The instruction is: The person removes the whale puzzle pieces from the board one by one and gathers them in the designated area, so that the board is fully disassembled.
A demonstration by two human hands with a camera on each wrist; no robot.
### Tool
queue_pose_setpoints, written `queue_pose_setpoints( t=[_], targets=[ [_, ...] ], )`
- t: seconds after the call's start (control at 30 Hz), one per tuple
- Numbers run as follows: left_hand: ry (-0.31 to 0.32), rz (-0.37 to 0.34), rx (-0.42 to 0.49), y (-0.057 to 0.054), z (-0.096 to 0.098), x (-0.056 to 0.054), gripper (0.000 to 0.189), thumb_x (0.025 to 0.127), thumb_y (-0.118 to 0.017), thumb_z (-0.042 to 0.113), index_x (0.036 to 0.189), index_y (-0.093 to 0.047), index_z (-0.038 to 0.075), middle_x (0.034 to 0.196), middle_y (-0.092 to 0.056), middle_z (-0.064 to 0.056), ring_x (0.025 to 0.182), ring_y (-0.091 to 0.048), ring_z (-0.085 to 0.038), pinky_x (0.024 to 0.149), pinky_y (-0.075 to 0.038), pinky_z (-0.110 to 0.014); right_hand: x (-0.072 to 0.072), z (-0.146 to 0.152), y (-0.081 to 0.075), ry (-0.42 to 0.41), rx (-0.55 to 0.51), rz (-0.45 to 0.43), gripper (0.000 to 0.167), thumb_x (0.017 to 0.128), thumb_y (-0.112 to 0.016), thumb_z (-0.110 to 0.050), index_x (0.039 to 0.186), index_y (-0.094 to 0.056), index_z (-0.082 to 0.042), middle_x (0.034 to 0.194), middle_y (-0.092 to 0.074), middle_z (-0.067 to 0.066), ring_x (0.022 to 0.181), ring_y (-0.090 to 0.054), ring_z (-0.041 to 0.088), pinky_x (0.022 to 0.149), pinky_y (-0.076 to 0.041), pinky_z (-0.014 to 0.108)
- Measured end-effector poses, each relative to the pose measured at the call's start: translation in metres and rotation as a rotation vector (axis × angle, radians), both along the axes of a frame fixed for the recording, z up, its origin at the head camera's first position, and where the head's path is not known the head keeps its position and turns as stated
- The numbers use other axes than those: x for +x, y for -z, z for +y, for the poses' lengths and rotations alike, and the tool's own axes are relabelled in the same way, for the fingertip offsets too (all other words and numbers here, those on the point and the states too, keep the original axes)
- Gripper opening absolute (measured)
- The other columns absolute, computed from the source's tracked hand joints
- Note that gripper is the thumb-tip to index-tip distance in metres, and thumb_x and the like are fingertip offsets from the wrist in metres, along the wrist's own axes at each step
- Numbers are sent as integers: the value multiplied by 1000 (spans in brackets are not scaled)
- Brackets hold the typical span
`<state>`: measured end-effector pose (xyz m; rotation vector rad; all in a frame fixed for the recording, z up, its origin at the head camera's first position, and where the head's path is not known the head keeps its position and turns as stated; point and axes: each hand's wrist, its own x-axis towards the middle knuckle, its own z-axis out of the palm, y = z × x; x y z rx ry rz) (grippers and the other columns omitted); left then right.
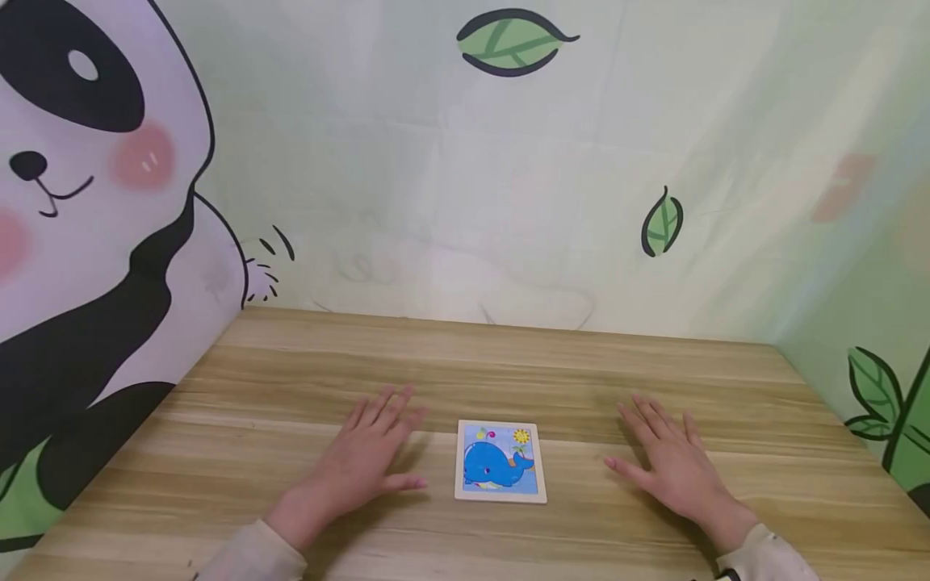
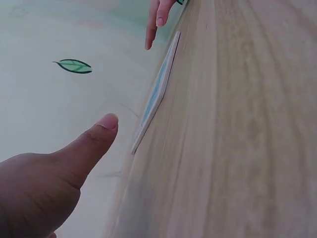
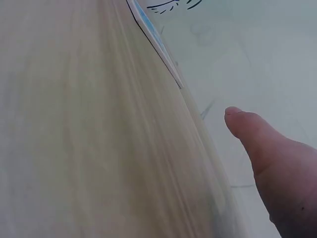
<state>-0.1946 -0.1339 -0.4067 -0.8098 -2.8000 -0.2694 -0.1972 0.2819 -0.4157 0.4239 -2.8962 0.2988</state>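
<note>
A: What does the head view show?

B: A whale picture board (image 1: 504,461), square-looking, lying flat on a wood-grain counter (image 1: 567,537), between a person's two hands and touching neither. Its border is pale and plain. Inside, a glossy blue whale (image 1: 485,464) faces left, with one small eye, a pale belly and a raised tail at the right. Behind it is light blue; a yellow sun (image 1: 521,436) fills the upper right corner, and small pink and yellow-green shapes sit above the whale's back.

A: And the hands?

B: The left hand (image 1: 363,456) and right hand (image 1: 676,468) are both spread, thumbs pointing inward, fingers apart, holding nothing. I cannot tell whether the palms touch the counter. Behind is a wall painted with a panda (image 1: 102,161) and green leaves (image 1: 512,44).

A: The left wrist view?

B: The board is seen nearly edge-on, a thin pale slab with a strip of blue. The left thumb (image 2: 91,146) points toward it, apart from it; the right hand's fingers show beyond.

A: The right wrist view?

B: Just the board's pale edge and some blue, at the top. The right thumb (image 3: 257,136) extends, well apart from it.
</note>
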Motion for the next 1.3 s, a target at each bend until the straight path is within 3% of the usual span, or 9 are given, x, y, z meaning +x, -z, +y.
queue_pose_setpoints(
  t=[0.5, 0.7, 0.9, 1.07, 1.3],
  targets=[
    [37, 43, -20, -16, 14, 4, 81, 82, -63, 60, 145, -42, 15, 159, -24, -13, 145, -25, -37, 117, -19, -57, 0, -5, -10, -27, -25, 50, 73, 89, -60, -53, 141, -44, -5, 149, -37, 23, 134, -37, 47, 108, -18, 70],
    [70, 82, -37, -19, 22, 2, 75, 83, -61, 59, 143, -45, 17, 157, -30, -12, 143, -31, -35, 116, -23, -55, -4, -10, -18, -54, -27, 88, 65, 89, -64, -44, 137, -50, -2, 142, -47, 24, 127, -47, 47, 104, -33, 65],
    [113, 97, -45, -20, 31, 2, 67, 85, -62, 56, 140, -49, 20, 154, -37, -10, 139, -38, -34, 115, -29, -52, -6, -19, -24, -105, -98, 107, 56, 86, -71, -31, 130, -56, 0, 130, -58, 22, 120, -55, 42, 100, -42, 57],
    [142, 84, -76, -19, 38, 4, 64, 87, -60, 56, 141, -49, 22, 152, -40, -10, 136, -41, -33, 114, -31, -53, -8, -27, -26, -133, -138, 123, 47, 85, -72, -25, 125, -60, -2, 121, -65, 18, 112, -61, 38, 95, -48, 53],
    [222, 167, -150, -17, 46, 4, 56, 89, -58, 56, 136, -54, 26, 147, -47, -6, 133, -46, -28, 111, -36, -51, -12, -43, -27, -135, -187, 73, 39, 85, -72, -21, 119, -64, -2, 112, -68, 12, 95, -66, 27, 79, -54, 43]
  ],
)
